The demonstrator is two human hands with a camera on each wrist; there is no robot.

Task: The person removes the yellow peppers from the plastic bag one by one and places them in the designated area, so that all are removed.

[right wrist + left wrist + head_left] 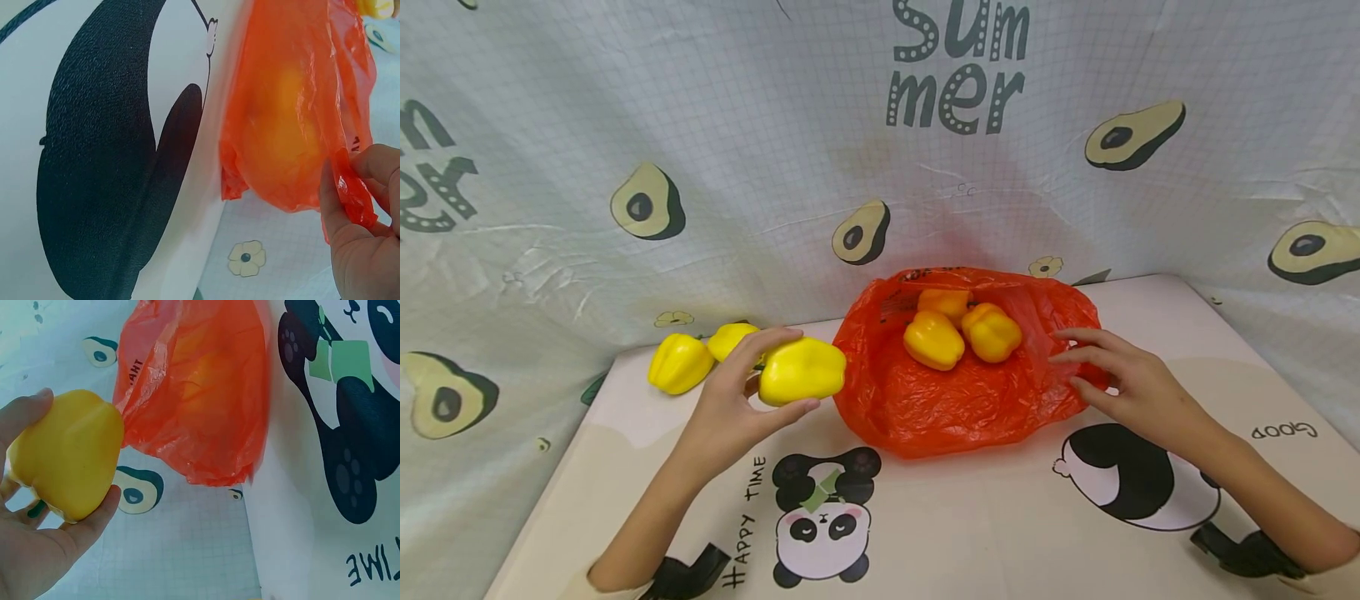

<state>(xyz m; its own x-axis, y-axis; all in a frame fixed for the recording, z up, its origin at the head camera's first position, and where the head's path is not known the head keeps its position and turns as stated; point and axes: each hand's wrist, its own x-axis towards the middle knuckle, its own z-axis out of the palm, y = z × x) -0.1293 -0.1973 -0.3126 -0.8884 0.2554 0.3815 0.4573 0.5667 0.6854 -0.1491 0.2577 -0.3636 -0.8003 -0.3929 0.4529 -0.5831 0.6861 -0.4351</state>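
Note:
A yellow bell pepper [802, 372] is gripped in my left hand [730, 417], thumb below and fingers above, just left of a red plastic bag [955, 417]. The left wrist view shows the same bell pepper [72, 450] with its green stem toward the palm. Inside the open bag lie three orange-yellow bell peppers, one of them [933, 340] nearest the front. My right hand [1138, 387] is at the bag's right side; in the right wrist view its thumb and fingers pinch the bag's edge [350, 187].
Two more yellow bell peppers stand at the table's back left, one [681, 364] at the outer side and one [730, 340] partly behind my left hand. A printed cloth [760, 167] hangs behind the table [1000, 517], which bears panda drawings.

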